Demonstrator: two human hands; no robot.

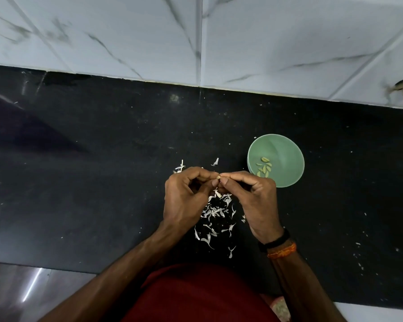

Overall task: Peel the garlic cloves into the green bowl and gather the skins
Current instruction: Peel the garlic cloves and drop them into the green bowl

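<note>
Papery skins (pixel 215 212) litter the black counter (pixel 102 182) below my hands. Left hand (pixel 186 196) and right hand (pixel 251 194) both pinch one clove (pixel 218 178), just left of the bowl (pixel 286 159). I'd strip skin downward, onto the pile.

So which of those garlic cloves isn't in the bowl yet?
The garlic clove pinched between the fingertips of the left hand and right hand; the other cloves lie inside the green bowl.
</note>
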